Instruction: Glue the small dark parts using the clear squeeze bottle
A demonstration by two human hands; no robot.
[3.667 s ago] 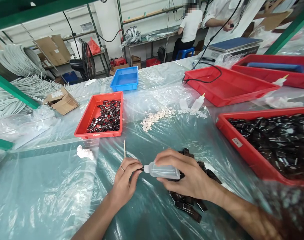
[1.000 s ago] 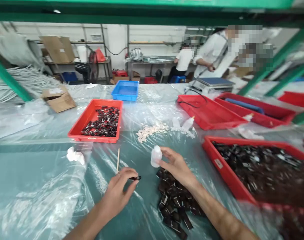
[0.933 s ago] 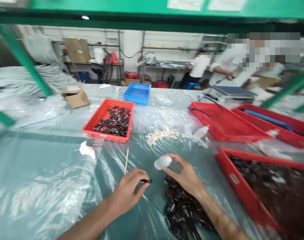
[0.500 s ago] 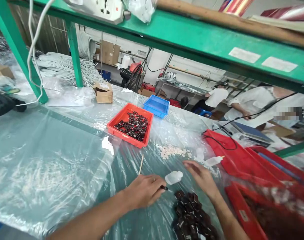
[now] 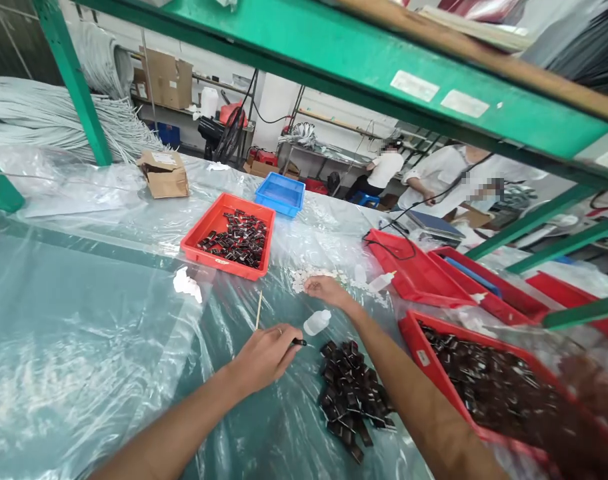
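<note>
Black piece (image 5: pixel 300 342) pinched, poking out between left fingers (image 5: pixel 288 333)

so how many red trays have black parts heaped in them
2: one red tray beyond the left hand, near the blue tray; another red tray right of the right hand. Farther red trays show only partly, so I can't rule out more.

- Right hand (image 5: pixel 327 290): emptied of the squeeze bottle (image 5: pixel 317 323) and advanced to the pile of pale pieces (image 5: pixel 300 278).
- Squeeze bottle: released, now lying on its side on the plastic sheeting (image 5: pixel 84 347).
- Black part (image 5: pixel 299 342) in the person's left hand (image 5: pixel 269 350): now apart from the bottle's tip, formerly right against it.
</note>
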